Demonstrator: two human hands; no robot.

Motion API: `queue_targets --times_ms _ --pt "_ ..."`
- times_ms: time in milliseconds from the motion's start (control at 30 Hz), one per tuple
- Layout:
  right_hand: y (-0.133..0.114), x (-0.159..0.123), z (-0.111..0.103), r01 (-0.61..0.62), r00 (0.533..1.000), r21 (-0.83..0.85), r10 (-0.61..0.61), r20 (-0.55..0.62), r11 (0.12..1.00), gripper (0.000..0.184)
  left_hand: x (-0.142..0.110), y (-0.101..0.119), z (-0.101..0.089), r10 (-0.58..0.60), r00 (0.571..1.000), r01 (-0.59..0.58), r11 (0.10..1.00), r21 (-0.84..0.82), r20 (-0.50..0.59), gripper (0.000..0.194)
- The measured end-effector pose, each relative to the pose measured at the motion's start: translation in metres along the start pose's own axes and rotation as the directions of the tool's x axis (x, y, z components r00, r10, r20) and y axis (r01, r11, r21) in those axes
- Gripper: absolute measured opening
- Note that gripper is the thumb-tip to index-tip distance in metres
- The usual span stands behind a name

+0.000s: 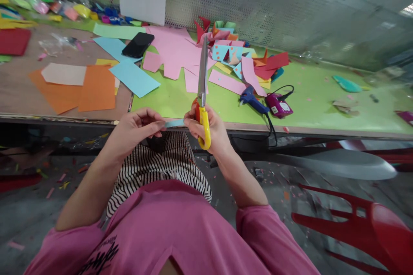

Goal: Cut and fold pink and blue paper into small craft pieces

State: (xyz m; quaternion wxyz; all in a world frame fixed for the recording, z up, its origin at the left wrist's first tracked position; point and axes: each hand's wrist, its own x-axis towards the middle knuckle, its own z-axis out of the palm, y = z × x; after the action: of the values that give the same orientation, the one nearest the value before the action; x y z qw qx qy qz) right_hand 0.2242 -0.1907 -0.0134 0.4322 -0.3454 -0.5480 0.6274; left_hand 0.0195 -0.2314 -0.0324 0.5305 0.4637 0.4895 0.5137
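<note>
A narrow light-blue paper strip [174, 123] stretches between my two hands at the table's front edge. My left hand [138, 128] pinches its left end between thumb and fingertips. The fingertips of my right hand [211, 124] hold the other end. Hooked in that same hand is a pair of scissors [202, 77] with yellow and red handles, its blades together and pointing away from me. Beyond the hands lie a light-blue sheet [134, 78] and pink paper [176, 49] with a notched edge.
Orange sheets [97, 88] lie left, a black phone [138, 45] behind. To the right sit a blue glue gun [254, 99] with its cord and a purple box [279, 105]. Folded paper pieces [227, 51] pile at the back. A red chair [361, 223] stands at lower right.
</note>
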Motion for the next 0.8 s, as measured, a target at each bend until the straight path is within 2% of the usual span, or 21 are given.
queue_targets --times_ms 100,233,500,667,800 --pt "-0.004 0.004 -0.001 0.029 1.000 -0.014 -0.029 -0.008 0.999 0.037 -0.004 0.000 0.005 -0.029 0.992 0.029 1.000 0.004 0.122 0.023" --pt "-0.005 0.007 0.001 0.046 0.999 0.002 -0.046 0.019 0.999 0.038 -0.007 0.005 0.015 -0.025 0.969 0.018 0.999 0.029 0.247 0.013" --pt "-0.004 0.008 0.001 0.024 0.998 -0.042 -0.021 0.061 0.999 0.042 -0.008 0.006 0.020 0.006 0.983 0.001 0.999 -0.036 0.186 0.021" --pt "-0.011 0.004 0.000 0.060 0.997 -0.197 -0.051 0.053 0.979 0.036 -0.008 0.006 0.019 0.059 0.985 -0.068 0.996 0.050 0.162 0.014" --pt "-0.014 0.003 0.003 0.068 0.997 -0.208 -0.057 0.059 0.976 0.037 -0.008 0.005 0.022 0.061 0.989 -0.064 0.998 0.019 0.134 0.011"
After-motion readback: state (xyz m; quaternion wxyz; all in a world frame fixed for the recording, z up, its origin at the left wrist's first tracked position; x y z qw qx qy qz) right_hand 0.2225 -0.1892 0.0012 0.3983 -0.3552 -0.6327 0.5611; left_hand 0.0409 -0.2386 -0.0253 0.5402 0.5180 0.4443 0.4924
